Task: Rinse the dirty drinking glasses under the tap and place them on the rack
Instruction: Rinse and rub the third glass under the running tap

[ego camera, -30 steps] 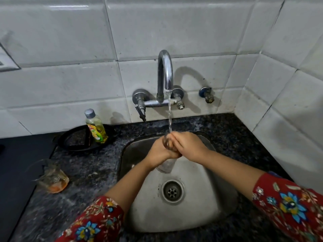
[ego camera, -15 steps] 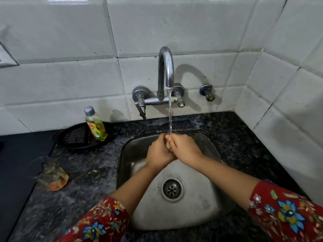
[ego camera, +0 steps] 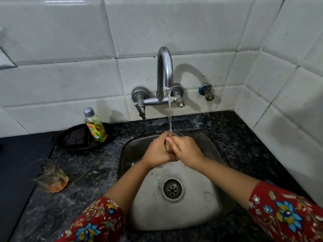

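Both hands, left hand (ego camera: 158, 151) and right hand (ego camera: 187, 150), close around a drinking glass (ego camera: 168, 145) under the tap (ego camera: 165, 70), above the sink (ego camera: 192, 215). Another dirty glass (ego camera: 52, 179) lies sideways on the bench (ego camera: 87, 172), nearer the left.

A clear plastic bottle of yellow dish liquid with a grey cap (ego camera: 95, 124) serves as the landmark. It stands upright on the right part of a round black tray (ego camera: 73, 144), which rests on the dark speckled stone bench (ego camera: 90, 169) against the white tiled wall (ego camera: 57, 88). A dark scrubbing pad (ego camera: 75, 137) lies in the tray just left of the bottle. Well to the right of the bottle, at a like height on the wall, sits a small brass valve with a blue collar (ego camera: 206, 92). Left of the bottle the bench gives way to a flat dark blue surface (ego camera: 19, 165).
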Demonstrator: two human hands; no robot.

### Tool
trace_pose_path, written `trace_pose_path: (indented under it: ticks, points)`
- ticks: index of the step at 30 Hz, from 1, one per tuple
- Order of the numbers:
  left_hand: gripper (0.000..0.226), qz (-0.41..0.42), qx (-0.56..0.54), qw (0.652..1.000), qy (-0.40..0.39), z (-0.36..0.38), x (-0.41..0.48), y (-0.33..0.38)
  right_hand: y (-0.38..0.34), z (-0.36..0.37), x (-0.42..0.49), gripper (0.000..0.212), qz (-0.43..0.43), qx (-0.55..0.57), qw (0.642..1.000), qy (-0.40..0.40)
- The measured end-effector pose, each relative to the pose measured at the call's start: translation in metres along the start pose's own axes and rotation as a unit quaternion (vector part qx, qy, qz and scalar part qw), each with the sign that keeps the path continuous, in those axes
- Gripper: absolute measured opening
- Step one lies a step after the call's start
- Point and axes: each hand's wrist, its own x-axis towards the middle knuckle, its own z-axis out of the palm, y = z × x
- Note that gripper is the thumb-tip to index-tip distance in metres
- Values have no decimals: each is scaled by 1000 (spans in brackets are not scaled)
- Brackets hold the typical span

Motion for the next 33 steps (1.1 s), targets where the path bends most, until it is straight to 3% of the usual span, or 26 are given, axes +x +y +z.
trace_pose_path:
  ticks: [2, 4, 6, 8, 10, 13, 15, 17, 19, 21, 24, 26, 29, 31, 33]
  points:
    - [45, -7, -157, 979, -132, -16, 4, 1, 6, -10, -7, 38, -101, 42, 994, 17]
    - [30, -21, -172, 970, -169, -18, 5, 2, 9, -8, -7, 33, -118, 27, 992, 20]
    - [22, -39, -97, 991, -87, -3, 3, 3, 1, 0, 3, 40, -11, -24, 1000, -17]
    - [14, -42, 19, 997, 54, 15, 2, -2, -10, 7, 13, 42, 80, -121, 988, -50]
    - [19, -22, 37, 995, 91, 14, 2, -3, -8, 8, 13, 42, 52, -122, 991, -18]
    - [46, 21, -101, 992, -68, -9, 4, 2, 3, -2, -1, 47, -63, 48, 997, 18]
    - [49, 25, -93, 991, -89, -12, 4, 2, 5, -3, -1, 44, -63, 88, 994, 13]
    - [50, -2, -21, 999, -29, -3, -1, -1, -4, 1, 8, 45, 33, 32, 999, -30]
    - [56, -34, 66, 997, 0, 4, -8, -6, -11, 6, 20, 50, 173, -25, 978, -114]
    - [70, -43, 121, 992, 2, 11, -13, -10, -13, 10, 27, 53, 282, 24, 948, -146]
    - [89, -41, 172, 984, -9, 11, -19, -12, -10, 11, 29, 52, 347, 102, 920, -149]
    - [83, -85, 117, 989, -22, 8, -26, -17, -5, 5, 28, 45, 372, 183, 898, -144]
    - [66, -197, -87, 976, 17, 8, -38, -38, 2, -3, 23, 43, 365, 202, 892, -175]
    - [67, -288, -243, 926, 9, 10, -44, -51, 0, 0, 15, 34, 358, 168, 892, -219]
    - [48, -364, -376, 852, 12, 14, -47, -50, -7, 5, 6, 22, 362, 145, 879, -273]
